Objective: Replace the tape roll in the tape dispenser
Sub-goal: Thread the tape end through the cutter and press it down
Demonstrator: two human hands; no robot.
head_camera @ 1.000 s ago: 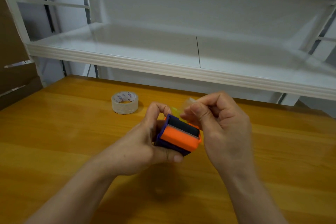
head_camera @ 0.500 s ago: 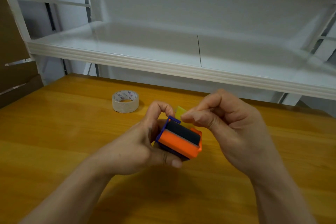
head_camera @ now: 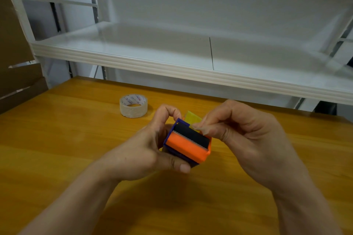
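While the left hand (head_camera: 145,150) clamped the orange-and-purple tape dispenser (head_camera: 188,144) above the wooden table (head_camera: 57,139), the right hand (head_camera: 242,139) pinched its fingertips (head_camera: 198,127) together at the dispenser's far edge, beside a yellow flap (head_camera: 193,117). Beyond the grip, well apart, a clear tape roll (head_camera: 133,105) lay flat.

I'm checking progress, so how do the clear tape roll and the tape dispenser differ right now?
The clear tape roll lies flat on the wooden table, untouched; the tape dispenser is held above it in the left hand, the right hand pinching at its top. The roll is round and see-through; the dispenser is blocky, orange and purple.
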